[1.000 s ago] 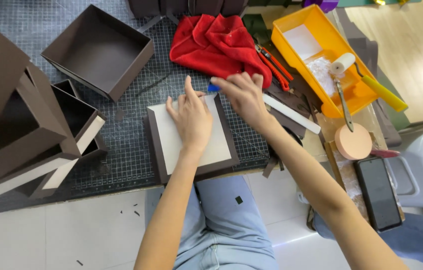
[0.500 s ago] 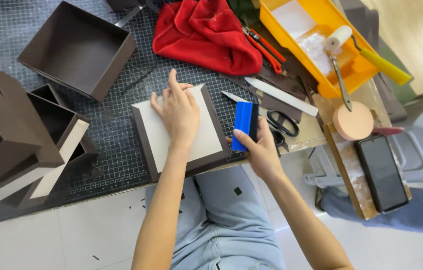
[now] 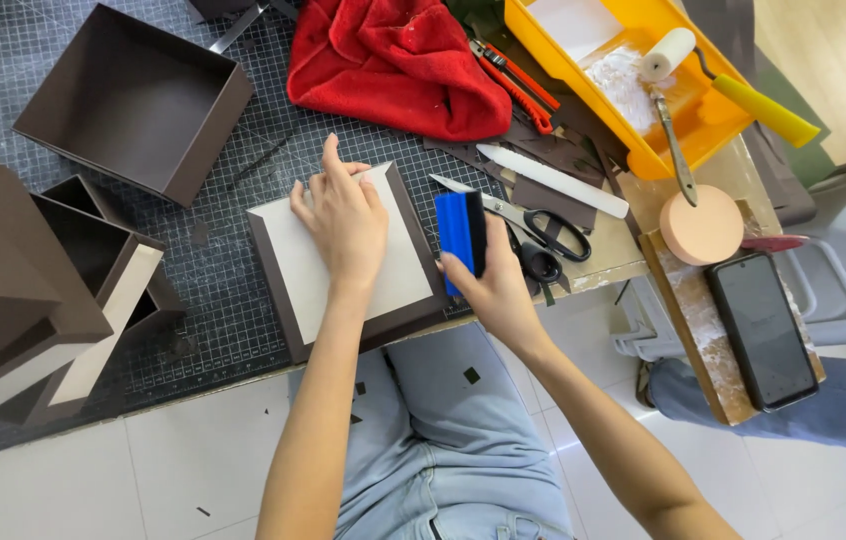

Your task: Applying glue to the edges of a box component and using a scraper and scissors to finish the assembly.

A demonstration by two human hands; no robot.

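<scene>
While my left hand (image 3: 343, 215) presses flat and open on the white-faced brown panel (image 3: 348, 262) at the tabletop's (image 3: 233, 300) centre, my right hand (image 3: 493, 285) grips the blue squeegee (image 3: 460, 235) at its 3 o'clock edge, seemingly ready for a firm smoothing stroke.

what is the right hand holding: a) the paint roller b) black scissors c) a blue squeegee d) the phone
c, the right hand grips a blue squeegee beside the board panel, while the scissors lie untouched on the table.
</scene>
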